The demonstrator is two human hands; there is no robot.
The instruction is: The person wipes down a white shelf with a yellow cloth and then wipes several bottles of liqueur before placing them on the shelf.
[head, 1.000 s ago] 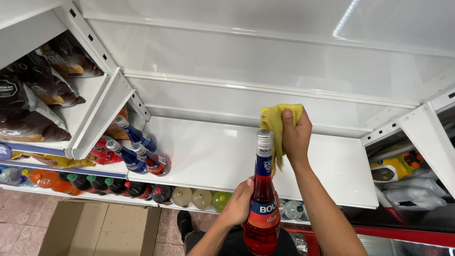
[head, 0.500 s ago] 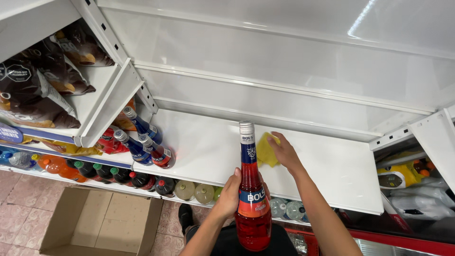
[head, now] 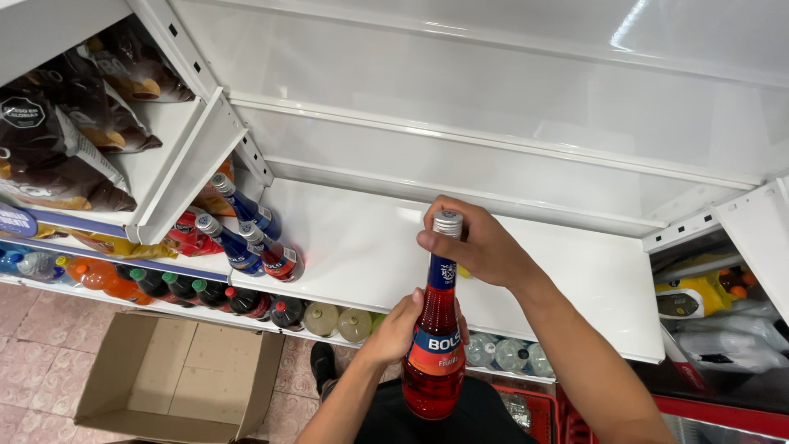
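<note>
I hold a tall glass bottle of red liquid (head: 434, 362) upright in front of a white shelf (head: 362, 247). My left hand (head: 400, 327) grips the bottle's body from the left, at its blue and red label. My right hand (head: 472, 243) wraps the neck just below the silver cap. A scrap of yellow cloth (head: 465, 272) peeks out under my right palm; most of it is hidden.
Blue and red bottles (head: 246, 238) stand at the shelf's left end. Dark snack bags (head: 57, 148) fill the shelf unit on the left. Soda bottles (head: 189, 289) line the row below. An open cardboard box (head: 177, 380) lies on the tiled floor.
My right hand left the shelf surface, where it pressed the yellow cloth, and came back to grip the bottle's neck. The bottle stayed upright in my left hand.
</note>
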